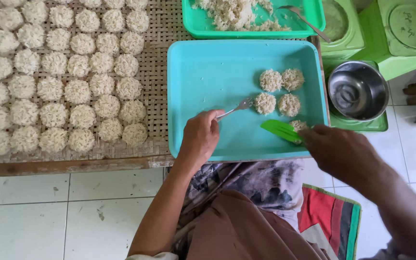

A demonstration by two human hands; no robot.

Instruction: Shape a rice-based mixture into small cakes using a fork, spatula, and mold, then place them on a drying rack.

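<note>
My left hand grips a metal fork whose tines touch a round rice cake inside a turquoise tray. My right hand holds a flat green spatula, its blade under another rice cake near the tray's front right. Three more cakes lie in the tray, among them one and one side by side farther back.
A woven bamboo mat at left carries several rows of rice cakes. A green tray of loose rice with a spoon stands behind. A steel bowl and green lidded containers sit at right. White floor tiles below.
</note>
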